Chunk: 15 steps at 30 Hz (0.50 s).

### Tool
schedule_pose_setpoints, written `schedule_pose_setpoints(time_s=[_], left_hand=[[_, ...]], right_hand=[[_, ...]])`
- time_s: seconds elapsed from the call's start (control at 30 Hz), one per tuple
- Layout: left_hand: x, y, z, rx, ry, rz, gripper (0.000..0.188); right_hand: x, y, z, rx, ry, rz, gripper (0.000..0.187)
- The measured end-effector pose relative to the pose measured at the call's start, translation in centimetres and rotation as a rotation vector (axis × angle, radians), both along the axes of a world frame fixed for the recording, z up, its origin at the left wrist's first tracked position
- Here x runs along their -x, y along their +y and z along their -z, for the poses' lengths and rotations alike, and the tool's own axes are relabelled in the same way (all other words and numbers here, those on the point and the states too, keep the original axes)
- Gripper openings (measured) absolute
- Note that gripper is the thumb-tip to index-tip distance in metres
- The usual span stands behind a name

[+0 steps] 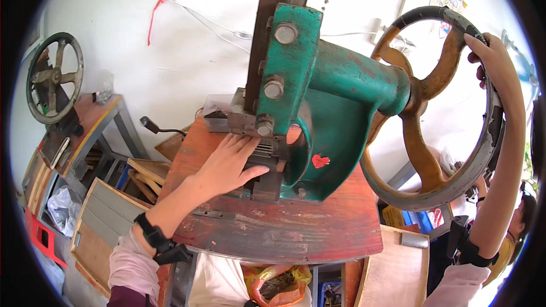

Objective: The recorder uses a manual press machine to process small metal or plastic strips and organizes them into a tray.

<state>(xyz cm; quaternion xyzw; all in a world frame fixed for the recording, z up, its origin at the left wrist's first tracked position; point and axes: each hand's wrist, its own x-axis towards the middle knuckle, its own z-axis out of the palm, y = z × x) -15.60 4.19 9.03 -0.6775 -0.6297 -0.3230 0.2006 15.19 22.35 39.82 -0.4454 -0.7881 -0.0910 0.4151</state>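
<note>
A green hand-operated press point(347, 74) stands on a worn reddish wooden table point(273, 233). My right hand point(492, 59) is closed round the upper right rim of its large handwheel point(418, 94), which has curved brown spokes. My left hand point(227, 162) lies with fingers stretched out and thumb apart at the slotted metal die point(264, 149) under the press head. Its fingertips reach the die's left side, just below the press's lower block point(243, 123). Whether a workpiece lies under those fingertips cannot be seen.
Behind the die sits a clear plastic box point(218, 108). To the left are another handwheel point(55, 78) and a wooden tray of grey strips point(108, 216). A yellow-orange bag point(278, 284) is below the table edge, a wooden tray point(395, 264) at right. Another person point(517, 224) is far right.
</note>
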Motion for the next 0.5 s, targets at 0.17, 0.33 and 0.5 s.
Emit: schedule_pose_setpoints(time_s=[0.17, 0.33, 0.5], left_hand=[[0.7, 2.0, 0.7, 0.128, 0.084, -0.048, 0.048], [-0.9, 1.3, 1.7, 0.075, 0.302, -0.148, 0.045], [-2.9, 2.4, 0.5, 0.074, 0.276, -0.137, 0.038]], right_hand=[[-0.2, 1.5, -0.2, -0.036, -0.009, -0.005, 0.044], [-1.1, 2.3, -0.3, -0.127, -0.001, -0.001, 0.049], [1.0, 10.3, -14.3, 0.999, 0.530, 0.726, 0.038]])
